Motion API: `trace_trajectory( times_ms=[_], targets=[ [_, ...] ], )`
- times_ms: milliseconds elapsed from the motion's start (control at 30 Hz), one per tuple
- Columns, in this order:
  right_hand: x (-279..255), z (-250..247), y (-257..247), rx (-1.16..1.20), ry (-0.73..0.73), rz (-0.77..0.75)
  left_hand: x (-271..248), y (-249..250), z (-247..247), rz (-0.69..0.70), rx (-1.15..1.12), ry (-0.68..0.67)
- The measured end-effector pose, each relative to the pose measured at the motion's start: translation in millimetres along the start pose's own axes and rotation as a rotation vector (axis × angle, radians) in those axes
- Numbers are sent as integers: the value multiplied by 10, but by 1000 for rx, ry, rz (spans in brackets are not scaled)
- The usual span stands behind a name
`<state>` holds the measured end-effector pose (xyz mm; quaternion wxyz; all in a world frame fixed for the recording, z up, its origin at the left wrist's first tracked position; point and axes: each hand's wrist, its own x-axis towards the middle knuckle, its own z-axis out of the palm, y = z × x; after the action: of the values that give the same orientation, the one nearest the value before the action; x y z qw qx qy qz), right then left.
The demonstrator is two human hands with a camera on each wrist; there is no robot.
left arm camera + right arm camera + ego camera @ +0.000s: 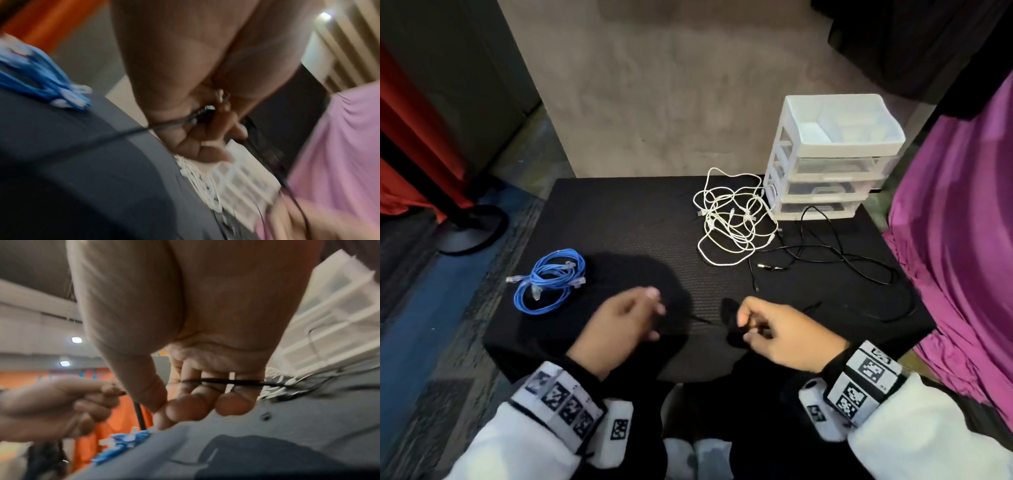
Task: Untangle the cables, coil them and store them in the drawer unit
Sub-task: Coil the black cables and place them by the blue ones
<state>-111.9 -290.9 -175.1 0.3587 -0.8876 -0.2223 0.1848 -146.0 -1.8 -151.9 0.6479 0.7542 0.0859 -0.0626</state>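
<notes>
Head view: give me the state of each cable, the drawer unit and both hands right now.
Blue cable: coiled, on the mat.
White cable: tangled pile.
Black cable: loose, uncoiled, one end in the hands.
Drawer unit: drawers closed.
Left hand: pinching the black cable.
Right hand: gripping the black cable.

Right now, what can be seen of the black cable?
The black cable is thin, dark and flexible, lying in loose open loops on the right side of the black mat, in front of the white drawer unit. One loop rises against the lowest drawer; a strand passes beside the white cable tangle. A small plug end lies free on the mat. Near the front it runs across the curled fingers of the right hand, and the left hand pinches it too.
</notes>
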Motion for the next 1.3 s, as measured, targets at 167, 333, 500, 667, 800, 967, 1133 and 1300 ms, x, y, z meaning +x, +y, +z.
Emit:
trace_trajectory(
  times_ms=[167,333,500,667,800,967,1133,1300],
  targets=[
    [-98,-529,721,-273,272,282,59,155,-824,0,-616,364],
    [-243,-843,498,-184,472,195,7,83,-765,-20,-78,291],
    [-233,-604,-327,-254,273,-77,-119,258,-70,296,146,147],
    [-157,-319,-773,-274,167,-247,-276,362,534,244,126,-346],
    [-46,-526,-511,-226,356,-292,-211,416,302,306,124,-224],
    [4,-1047,282,-381,777,96,-341,422,-266,243,-68,-312],
    [102,-1136,495,358,613,270,-338,144,-353,56,40,-502],
    [38,-1196,90,838,603,-32,-334,10,-97,-92,181,-677]
  ],
)
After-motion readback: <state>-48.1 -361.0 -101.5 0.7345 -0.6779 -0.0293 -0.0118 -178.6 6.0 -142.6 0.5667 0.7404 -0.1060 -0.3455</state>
